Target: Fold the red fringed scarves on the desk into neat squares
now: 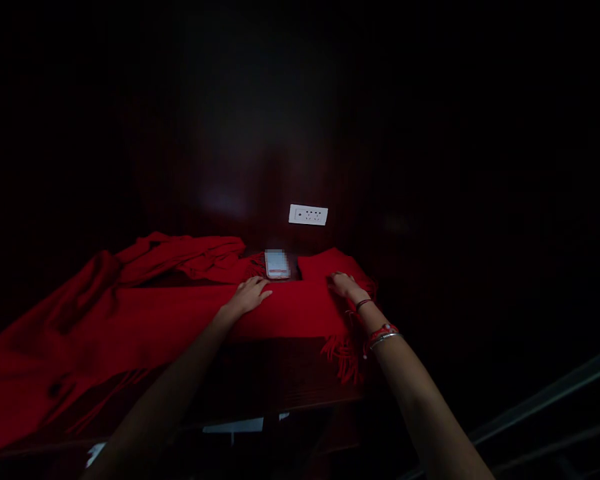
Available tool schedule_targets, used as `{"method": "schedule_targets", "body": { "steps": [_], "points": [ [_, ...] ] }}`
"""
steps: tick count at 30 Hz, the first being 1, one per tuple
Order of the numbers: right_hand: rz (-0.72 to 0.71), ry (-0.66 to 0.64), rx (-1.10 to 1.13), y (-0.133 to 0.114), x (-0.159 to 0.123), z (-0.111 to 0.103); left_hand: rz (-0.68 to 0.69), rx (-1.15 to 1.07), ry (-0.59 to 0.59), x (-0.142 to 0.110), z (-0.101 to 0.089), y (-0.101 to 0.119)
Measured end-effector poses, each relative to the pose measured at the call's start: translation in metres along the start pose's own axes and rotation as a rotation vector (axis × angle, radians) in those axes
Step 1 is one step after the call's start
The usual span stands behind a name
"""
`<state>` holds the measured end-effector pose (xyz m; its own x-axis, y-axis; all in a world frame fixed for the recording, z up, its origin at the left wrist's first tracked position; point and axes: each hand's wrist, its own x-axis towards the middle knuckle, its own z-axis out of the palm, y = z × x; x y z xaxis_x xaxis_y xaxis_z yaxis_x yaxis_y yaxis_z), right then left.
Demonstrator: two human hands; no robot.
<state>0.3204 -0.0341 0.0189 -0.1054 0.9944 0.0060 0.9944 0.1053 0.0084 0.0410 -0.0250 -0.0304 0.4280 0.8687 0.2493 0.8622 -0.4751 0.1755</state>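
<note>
A long red scarf (290, 310) lies flat across a dark wooden surface, with a fringe at its right end. My left hand (250, 294) rests on its far edge, fingers stretched out. Farther right, my right hand (345, 284) bends its fingers down onto the red cloth, where they look closed on a bit of it; the fingertips are partly in shadow. Just beyond the left hand is a phone (277, 264) with a lit screen. Behind the right hand lies another flat red piece (325, 262); whether it joins the scarf I cannot tell.
More red fabric (195, 257) lies crumpled at the back left, and cloth hangs toward the front left. A white wall socket (308, 215) is set in the dark back panel. Pale rails (545, 397) run along the lower right. Much of the surroundings is too dark to make out.
</note>
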Motion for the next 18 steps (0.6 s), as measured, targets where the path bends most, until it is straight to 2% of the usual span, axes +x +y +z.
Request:
{"method": "schedule_targets", "body": {
  "steps": [2,5,11,18],
  "points": [
    [-0.042,-0.021,0.015,0.017,0.006,-0.001,-0.018,0.029,0.034,-0.001,0.013,-0.01],
    [-0.123,-0.06,0.059,0.038,0.014,-0.006,-0.048,0.067,0.084,-0.003,0.022,-0.024],
    [-0.249,-0.074,0.144,0.058,0.027,-0.016,0.044,0.043,0.208,-0.004,0.016,-0.031],
    [-0.324,-0.116,0.145,0.066,0.03,-0.011,-0.028,0.108,0.31,-0.007,0.011,-0.036]
  ]
}}
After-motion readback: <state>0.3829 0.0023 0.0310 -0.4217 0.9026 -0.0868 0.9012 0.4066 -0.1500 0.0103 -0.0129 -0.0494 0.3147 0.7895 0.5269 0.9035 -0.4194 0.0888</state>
